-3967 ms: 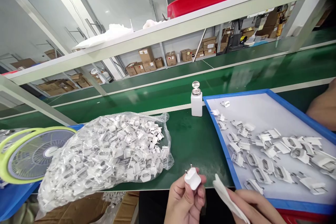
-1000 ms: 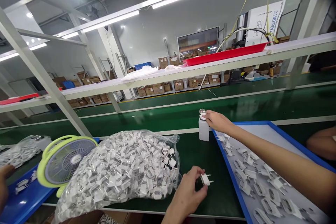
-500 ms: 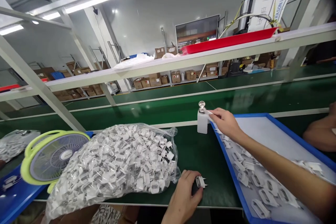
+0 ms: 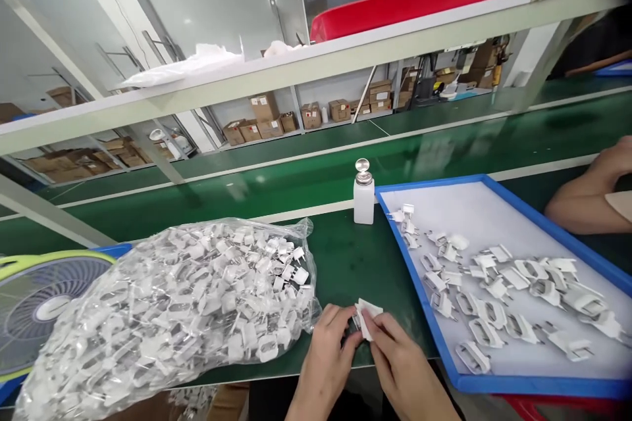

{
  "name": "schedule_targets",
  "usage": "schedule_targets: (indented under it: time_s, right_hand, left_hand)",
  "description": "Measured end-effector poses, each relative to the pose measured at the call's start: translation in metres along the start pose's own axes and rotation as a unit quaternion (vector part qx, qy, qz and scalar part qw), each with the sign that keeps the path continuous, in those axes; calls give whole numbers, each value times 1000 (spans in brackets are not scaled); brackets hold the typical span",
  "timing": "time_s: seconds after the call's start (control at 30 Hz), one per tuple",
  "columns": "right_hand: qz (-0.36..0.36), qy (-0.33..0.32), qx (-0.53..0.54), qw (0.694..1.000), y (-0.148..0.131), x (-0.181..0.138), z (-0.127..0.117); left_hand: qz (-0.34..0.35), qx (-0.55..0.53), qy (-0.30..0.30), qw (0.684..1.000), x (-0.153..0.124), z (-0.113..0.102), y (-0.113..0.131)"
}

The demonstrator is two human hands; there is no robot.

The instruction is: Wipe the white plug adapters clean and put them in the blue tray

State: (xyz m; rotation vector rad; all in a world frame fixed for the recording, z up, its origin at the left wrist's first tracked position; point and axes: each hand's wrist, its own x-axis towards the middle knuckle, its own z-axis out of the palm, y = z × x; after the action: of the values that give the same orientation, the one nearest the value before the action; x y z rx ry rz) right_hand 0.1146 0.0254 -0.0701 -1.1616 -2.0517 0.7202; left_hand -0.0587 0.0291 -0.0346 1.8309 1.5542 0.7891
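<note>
Near the front edge of the green bench, my left hand [image 4: 326,352] grips a white plug adapter [image 4: 356,321], mostly hidden by fingers and cloth. Pressed against it is a folded white cloth [image 4: 369,317], pinched in my right hand [image 4: 402,355]. Beyond my hands stands an upright white pump bottle [image 4: 364,202] with its round metal lid tipped up. To the left lies a clear plastic bag [image 4: 197,302] full of white plug adapters. On the right, a blue-rimmed tray [image 4: 419,283] carries several loose white adapters [image 4: 486,332].
A yellow-green fan [image 4: 49,312] stands at the far left, partly behind the bag. Another person's arm [image 4: 582,200] rests beyond the tray's right side. Above the bench runs a pale shelf [image 4: 257,79] with a red tray [image 4: 419,3] on it.
My right hand has come back from the bottle to my left hand, bringing the cloth onto the adapter. The view has tilted downward, showing more of the tray.
</note>
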Motion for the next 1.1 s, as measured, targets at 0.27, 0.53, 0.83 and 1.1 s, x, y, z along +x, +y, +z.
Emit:
schedule_targets:
  time_s: [0.27,0.53,0.83,1.1]
  right_hand:
    - [-53,-31,-33,998,1,-2,-5]
    - [-18,6,-36,999,-7,27,-7]
    - [-66,96,24,993,5,-19,19]
    - [84,237,205,946,-28,-22,13]
  left_hand:
    - [23,14,-8,1000,-1,2,-3]
    - [31,12,15,999,-4,4,-1]
    - [-22,-57,93,994,-3,9,6]
    - [-44,-331,177,926,-15,28,45]
